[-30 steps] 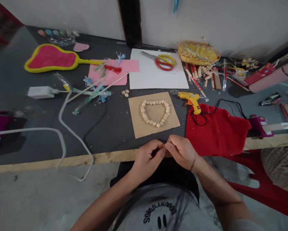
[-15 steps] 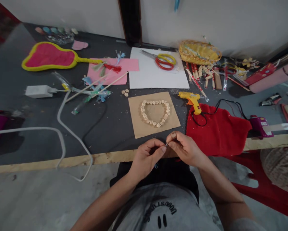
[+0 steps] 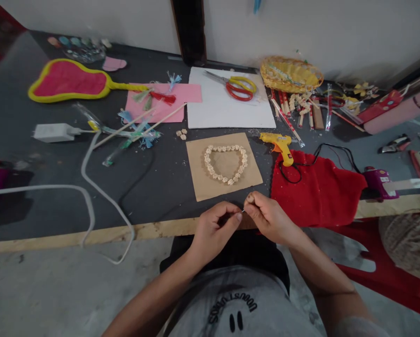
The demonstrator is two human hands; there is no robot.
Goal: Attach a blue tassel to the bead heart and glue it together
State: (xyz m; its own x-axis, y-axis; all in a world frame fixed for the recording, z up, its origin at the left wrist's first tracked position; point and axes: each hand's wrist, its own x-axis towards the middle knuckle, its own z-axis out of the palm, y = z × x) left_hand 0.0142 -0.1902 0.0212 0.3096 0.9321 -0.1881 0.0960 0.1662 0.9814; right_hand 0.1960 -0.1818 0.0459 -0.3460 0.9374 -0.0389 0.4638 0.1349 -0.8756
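Thin piece (image 3: 243, 211) by the near edge

Left, a cable (image 3: 106, 192) overhangs; open table (image 3: 164, 182) reaches the card (image 3: 198, 187) under the bead loop (image 3: 225, 179). Your left hand (image 3: 214, 230) and right hand (image 3: 270, 219) pinch the thin piece. Right, cloth (image 3: 318, 194) covers the edge.

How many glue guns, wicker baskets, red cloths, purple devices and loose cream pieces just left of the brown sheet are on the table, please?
Glue gun: 1
Wicker basket: 1
Red cloth: 1
Purple devices: 2, at far left and right
Loose cream pieces: 3
Total: 8
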